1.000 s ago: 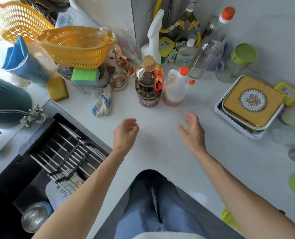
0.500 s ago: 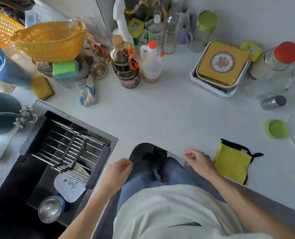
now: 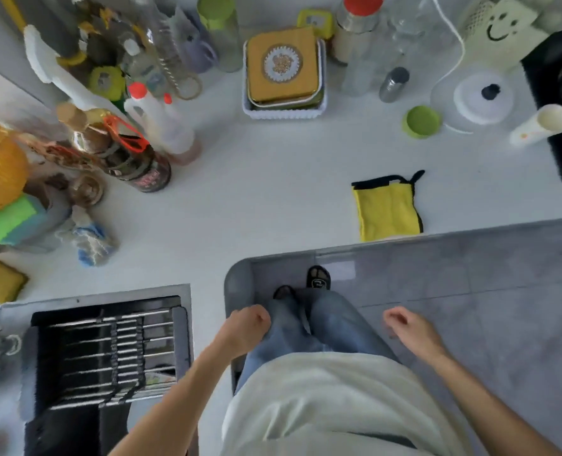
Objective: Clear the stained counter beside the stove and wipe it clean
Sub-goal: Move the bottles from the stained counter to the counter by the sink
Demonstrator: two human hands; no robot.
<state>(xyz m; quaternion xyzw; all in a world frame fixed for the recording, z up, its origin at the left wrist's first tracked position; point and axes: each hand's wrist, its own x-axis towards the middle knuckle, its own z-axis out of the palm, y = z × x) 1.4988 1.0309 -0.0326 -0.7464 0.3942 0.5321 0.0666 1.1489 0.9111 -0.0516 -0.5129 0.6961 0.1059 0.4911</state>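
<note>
Cloth lying ready on the counter, hands hanging idle.

Yellow microfibre cloth with black trim is sitting at the white counter edge; soft and light, seemingly best pinched mid-fold. Left hand and right hand are hanging loosely curled, holding nothing.
</note>
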